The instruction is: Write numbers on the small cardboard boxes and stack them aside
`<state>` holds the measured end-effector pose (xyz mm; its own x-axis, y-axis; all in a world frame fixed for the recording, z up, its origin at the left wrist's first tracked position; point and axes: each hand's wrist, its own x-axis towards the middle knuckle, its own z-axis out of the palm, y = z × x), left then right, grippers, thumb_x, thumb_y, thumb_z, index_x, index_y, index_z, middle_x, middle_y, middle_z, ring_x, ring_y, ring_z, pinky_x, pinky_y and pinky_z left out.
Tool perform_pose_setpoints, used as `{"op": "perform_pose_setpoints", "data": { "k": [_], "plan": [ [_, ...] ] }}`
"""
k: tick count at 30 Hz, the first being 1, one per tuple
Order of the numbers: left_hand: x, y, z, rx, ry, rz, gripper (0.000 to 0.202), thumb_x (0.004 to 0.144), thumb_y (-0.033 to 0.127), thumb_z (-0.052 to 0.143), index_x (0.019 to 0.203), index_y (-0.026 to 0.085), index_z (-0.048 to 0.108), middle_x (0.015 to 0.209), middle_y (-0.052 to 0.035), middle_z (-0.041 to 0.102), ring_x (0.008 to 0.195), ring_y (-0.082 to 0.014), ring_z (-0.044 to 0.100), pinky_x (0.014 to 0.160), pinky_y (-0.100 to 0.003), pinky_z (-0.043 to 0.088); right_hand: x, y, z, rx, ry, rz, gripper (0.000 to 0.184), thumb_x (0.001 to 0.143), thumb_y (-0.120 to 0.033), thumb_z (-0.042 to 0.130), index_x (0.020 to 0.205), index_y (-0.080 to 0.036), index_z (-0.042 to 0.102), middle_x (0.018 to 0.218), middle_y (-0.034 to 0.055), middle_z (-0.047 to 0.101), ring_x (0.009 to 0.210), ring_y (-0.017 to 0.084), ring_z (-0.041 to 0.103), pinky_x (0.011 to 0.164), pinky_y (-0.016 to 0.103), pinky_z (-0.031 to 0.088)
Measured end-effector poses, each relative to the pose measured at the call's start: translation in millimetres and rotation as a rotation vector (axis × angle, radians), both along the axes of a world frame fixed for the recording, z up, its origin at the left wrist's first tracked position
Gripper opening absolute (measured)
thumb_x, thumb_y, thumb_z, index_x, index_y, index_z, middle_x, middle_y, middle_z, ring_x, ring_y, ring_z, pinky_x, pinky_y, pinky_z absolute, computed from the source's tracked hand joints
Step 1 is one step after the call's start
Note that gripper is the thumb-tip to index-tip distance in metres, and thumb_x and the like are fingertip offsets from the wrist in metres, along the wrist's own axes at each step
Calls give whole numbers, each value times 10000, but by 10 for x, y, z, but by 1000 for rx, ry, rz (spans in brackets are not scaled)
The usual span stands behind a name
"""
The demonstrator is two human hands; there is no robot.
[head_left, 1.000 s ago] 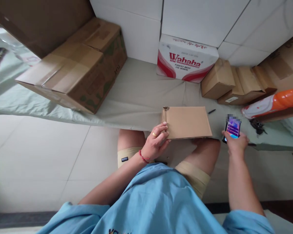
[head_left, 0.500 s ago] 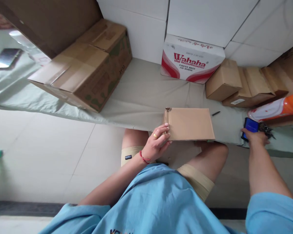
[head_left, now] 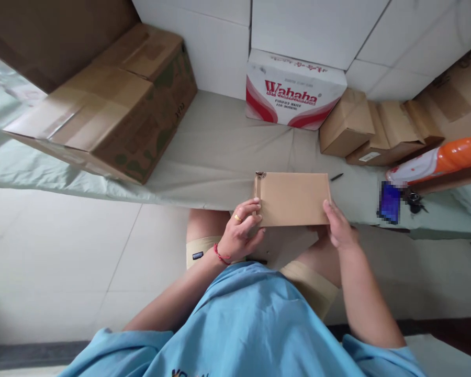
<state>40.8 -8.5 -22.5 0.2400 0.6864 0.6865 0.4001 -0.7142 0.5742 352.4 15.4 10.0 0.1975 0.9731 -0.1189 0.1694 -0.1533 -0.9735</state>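
Observation:
A flat brown cardboard piece [head_left: 292,198] lies at the near edge of a pale green covered table [head_left: 220,152], above my knees. My left hand [head_left: 241,233], with a ring and a red wrist cord, grips its left edge, fingers curled round it. My right hand [head_left: 339,228] holds the right near corner, thumb on top. A phone [head_left: 389,202] with a lit blue screen lies on the table to the right, apart from my hands. A black pen [head_left: 336,177] rests just beyond the cardboard's far right corner.
A white and red Wahaha carton [head_left: 294,91] stands against the tiled wall. Small brown boxes [head_left: 372,131] sit to its right, with an orange and white package [head_left: 439,159] and keys [head_left: 415,201]. A large taped carton [head_left: 110,104] fills the left side.
My right hand carried the phone to the right, set it down on the table, and came back to grip the cardboard's right corner. My left hand stayed on the left edge.

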Motion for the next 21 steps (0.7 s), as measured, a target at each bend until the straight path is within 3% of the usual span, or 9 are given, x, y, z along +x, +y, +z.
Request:
{"op": "perform_pose_setpoints", "data": {
  "k": [3,6,8,11,16,18,21],
  "plan": [
    [9,-113,-62,-64,-75,-1,147,947,221,709,1071,215,631,1304,-140,621,1487,-398,579,1071,-573,646,-152,-147,-17,-85,159,0,675,855,-769,754,1329,-289,712,1334,98,772,1285,311,721,1047,532,629],
    [35,-216,-168,-257,-277,171,210,974,347,754,1073,216,623,1405,-148,557,1534,-400,529,963,-474,696,-163,-291,-75,-78,143,-89,730,833,-750,780,1379,-280,664,1380,102,757,1302,306,710,1055,511,625],
    [39,-233,-211,-424,-434,219,355,975,437,785,1202,231,606,1384,-140,602,1403,-328,649,914,-400,703,-143,-372,-100,-93,128,-98,784,793,-751,812,1390,-274,635,1373,99,761,1284,303,718,1049,493,624],
    [1,-180,-169,-605,-493,126,379,1011,503,744,1246,221,651,1165,-92,731,1087,-219,762,909,-346,683,-97,-458,-89,-146,185,-14,881,720,-733,879,1425,-279,605,1384,110,758,1257,324,733,1020,504,633],
    [-125,-43,23,-592,-353,112,294,1040,453,714,1184,202,762,1037,-64,756,928,-178,723,851,-287,635,-79,-558,-19,-251,286,95,900,633,-618,961,1403,-286,632,1379,108,765,1267,350,725,1056,558,609],
    [-161,-23,39,-572,-352,83,296,1041,436,715,1221,205,752,1080,-73,745,990,-188,728,891,-296,644,-54,-573,44,-280,297,74,874,589,-554,979,1355,-288,653,1339,91,781,1245,350,730,1050,559,609],
    [-192,-53,-27,-563,-382,12,356,1039,445,708,1310,214,714,1258,-124,688,1169,-233,720,979,-360,675,111,-506,271,-195,232,-13,841,559,-483,969,1324,-302,671,1272,66,792,1210,359,736,989,548,631]
  ]
}}
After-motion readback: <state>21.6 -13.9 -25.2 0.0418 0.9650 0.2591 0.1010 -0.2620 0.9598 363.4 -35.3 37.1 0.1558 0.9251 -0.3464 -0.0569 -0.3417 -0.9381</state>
